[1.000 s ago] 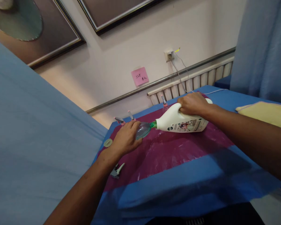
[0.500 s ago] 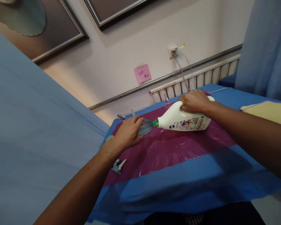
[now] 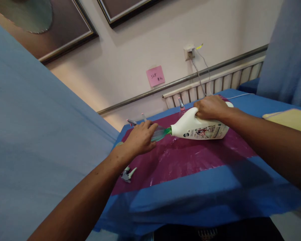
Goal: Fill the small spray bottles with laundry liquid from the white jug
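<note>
My right hand is wrapped round the handle of a large cream-white jug with a flowered label. The jug is tipped nearly on its side, its mouth to the left. That mouth meets the green neck of a see-through bottle, also tilted. My left hand is closed round the bottle's body and hides most of it. Whether liquid is flowing cannot be made out. A grey and white spray trigger head lies below my left wrist.
A shiny maroon sheet covers part of the blue-covered table. Behind stand a spray bottle with a pink collar and another spray head. A yellow cloth lies right. Blue curtains hang at both sides.
The view has shifted slightly, so most things appear a little further right. Both hands keep their grip, and the jug and bottle stay mouth to mouth.
</note>
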A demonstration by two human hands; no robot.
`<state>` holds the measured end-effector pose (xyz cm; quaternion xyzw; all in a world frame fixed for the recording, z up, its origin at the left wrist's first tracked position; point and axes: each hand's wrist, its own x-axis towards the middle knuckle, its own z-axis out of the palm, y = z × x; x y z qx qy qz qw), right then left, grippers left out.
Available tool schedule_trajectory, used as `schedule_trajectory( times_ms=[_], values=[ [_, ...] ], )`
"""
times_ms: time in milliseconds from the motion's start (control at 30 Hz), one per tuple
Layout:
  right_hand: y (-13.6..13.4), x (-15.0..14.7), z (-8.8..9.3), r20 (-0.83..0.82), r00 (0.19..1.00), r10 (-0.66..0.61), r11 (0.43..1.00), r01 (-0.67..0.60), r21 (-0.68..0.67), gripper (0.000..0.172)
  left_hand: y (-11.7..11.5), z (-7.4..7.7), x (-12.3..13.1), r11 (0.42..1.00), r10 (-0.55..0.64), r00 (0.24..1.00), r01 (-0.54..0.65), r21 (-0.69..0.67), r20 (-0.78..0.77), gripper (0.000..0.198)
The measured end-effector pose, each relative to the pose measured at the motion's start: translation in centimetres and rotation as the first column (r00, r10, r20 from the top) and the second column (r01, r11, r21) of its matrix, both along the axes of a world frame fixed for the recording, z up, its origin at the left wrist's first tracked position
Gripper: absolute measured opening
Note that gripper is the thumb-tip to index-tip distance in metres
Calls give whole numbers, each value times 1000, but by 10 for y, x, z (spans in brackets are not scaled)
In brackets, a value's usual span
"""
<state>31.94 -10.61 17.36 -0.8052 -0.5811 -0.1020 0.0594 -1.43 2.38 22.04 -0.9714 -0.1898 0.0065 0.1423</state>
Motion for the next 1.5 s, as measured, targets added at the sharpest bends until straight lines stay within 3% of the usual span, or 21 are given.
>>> schedule_trajectory(
  times_ms=[600, 1000, 1500],
  values=[
    [2, -5, 0, -48, 999, -1, 1000, 1, 4, 28, -3, 2, 3, 999, 4, 998, -1, 43, -66, 74],
    [2, -12, 4, 49, 999, 5, 998, -2, -58, 37, -5, 4, 5, 998, 23, 990, -13, 68, -136, 76],
    [8, -10, 3, 39, 999, 36, 997, -34, -74, 39, -11, 13, 16, 998, 45, 971, -35, 50, -233, 78]
  ],
)
